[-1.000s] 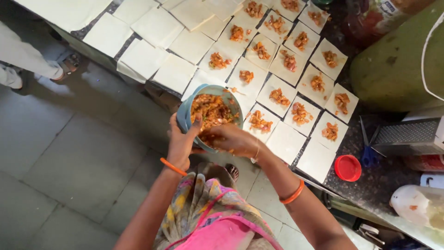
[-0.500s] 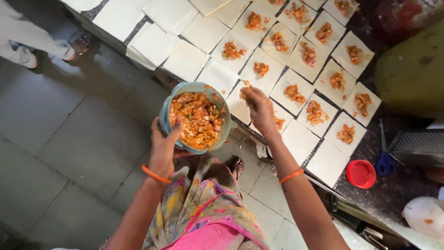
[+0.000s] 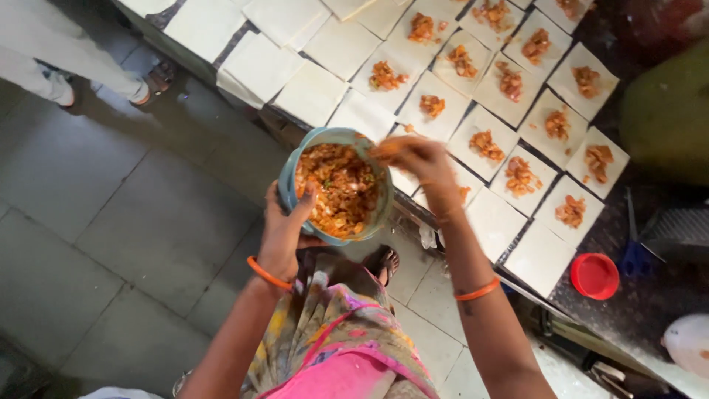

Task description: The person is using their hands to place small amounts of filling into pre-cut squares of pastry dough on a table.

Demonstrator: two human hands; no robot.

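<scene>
**Filling over the sheets**

While the left hand [image 3: 284,233] clamps the rim of the blue bowl [image 3: 334,186] from below, thumb hooked inside, the right hand [image 3: 413,155] hangs at the bowl's far edge, blurred, its fingers pinched on what looks like a clump of orange filling; I cannot tell how firmly. The two hands stand apart, the bowl between them. The bowl is heaped with chopped orange mix and is held out over the edge of the counter [image 3: 628,310], just above the floor tiles [image 3: 148,244].

Square pale wrappers [image 3: 539,255] lie edge to edge in rows; many already carry a small mound, while the near ones and those to the left are bare. A red lid [image 3: 594,275] sits beside the last row. Another person's legs [image 3: 44,66] stand well apart, top left.

As I see it, the risks are plain: the bowl is gripped by one side only, so a tilt could spill mix onto the floor. Loose bits could fall from the pinch between sheets, and a careless drop could land off-centre or drag a thin wrapper askew.
</scene>
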